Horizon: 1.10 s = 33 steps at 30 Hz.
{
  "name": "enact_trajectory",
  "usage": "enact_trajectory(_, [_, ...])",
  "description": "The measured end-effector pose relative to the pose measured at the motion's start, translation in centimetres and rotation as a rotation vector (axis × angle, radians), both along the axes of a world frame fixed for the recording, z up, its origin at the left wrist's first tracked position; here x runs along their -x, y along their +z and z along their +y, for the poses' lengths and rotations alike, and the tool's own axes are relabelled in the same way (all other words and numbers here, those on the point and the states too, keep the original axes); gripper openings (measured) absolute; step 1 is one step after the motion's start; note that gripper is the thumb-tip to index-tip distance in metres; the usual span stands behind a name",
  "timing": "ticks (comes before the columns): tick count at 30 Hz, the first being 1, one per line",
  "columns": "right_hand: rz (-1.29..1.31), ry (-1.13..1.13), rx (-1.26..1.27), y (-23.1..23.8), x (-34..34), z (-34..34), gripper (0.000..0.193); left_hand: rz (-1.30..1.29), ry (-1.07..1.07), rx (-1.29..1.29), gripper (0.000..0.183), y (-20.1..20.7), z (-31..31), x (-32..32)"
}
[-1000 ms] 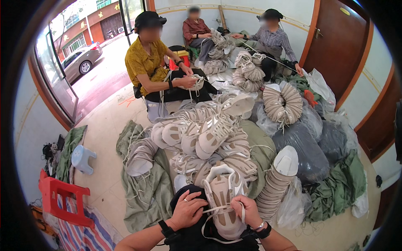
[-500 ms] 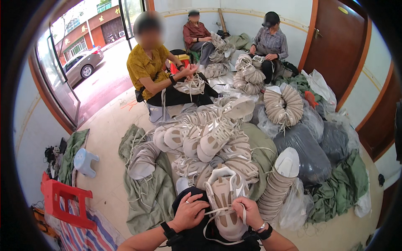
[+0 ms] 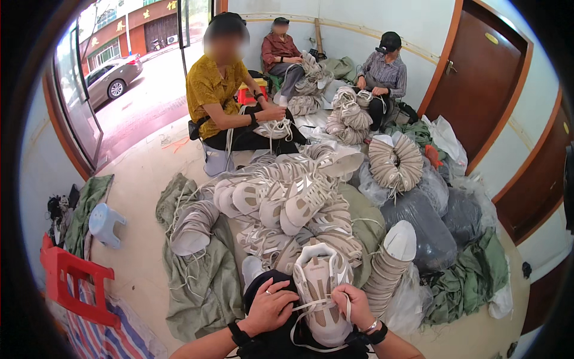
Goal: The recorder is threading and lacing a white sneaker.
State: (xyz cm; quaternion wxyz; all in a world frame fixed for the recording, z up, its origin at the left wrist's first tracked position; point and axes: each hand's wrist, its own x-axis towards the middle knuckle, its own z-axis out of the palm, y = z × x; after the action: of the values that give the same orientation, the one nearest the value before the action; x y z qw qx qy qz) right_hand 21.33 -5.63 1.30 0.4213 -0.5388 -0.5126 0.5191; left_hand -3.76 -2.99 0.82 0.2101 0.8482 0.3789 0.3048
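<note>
A beige and white shoe upper (image 3: 324, 276) rests on my dark-clad lap, its toe toward me and its collar pointing away. Across its front runs a pale shoelace (image 3: 314, 304), drawn sideways between my hands. On the left side, my left hand (image 3: 270, 306) is closed with the lace at its fingertips. My right hand (image 3: 354, 306) pinches the lace at the upper's right edge, fingers curled. A loose lace end loops down beside the toe. Just beyond lies a large pile of similar uppers (image 3: 293, 197).
A curved stack of nested uppers (image 3: 388, 263) stands at right, near dark plastic bags (image 3: 427, 224). Green cloth (image 3: 200, 287) lies at left, with a red stool (image 3: 78, 281) and a blue stool (image 3: 107, 225) farther over. Three people sit beyond the pile, the nearest in a yellow shirt (image 3: 215, 90).
The view has shifted slightly. My hands keep nearly the same hold on the lace. The person in yellow has lowered their hands toward the upper on their lap.
</note>
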Motion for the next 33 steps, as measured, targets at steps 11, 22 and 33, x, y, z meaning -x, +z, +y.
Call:
enact_trajectory(11, [-0.039,-0.057,0.009,0.2,1.2,0.1,0.014,-0.116,0.002,-0.003,0.019,-1.4,-0.2,0.9])
enact_trajectory(22, [-0.092,-0.071,-0.001,0.3,1.5,0.3,0.014,-0.171,0.012,-0.025,0.018,-1.7,-0.1,1.1])
enact_trajectory(33, [-0.137,-0.070,-0.056,0.3,1.4,0.3,0.013,-0.139,0.019,-0.003,0.016,-1.1,0.0,0.8])
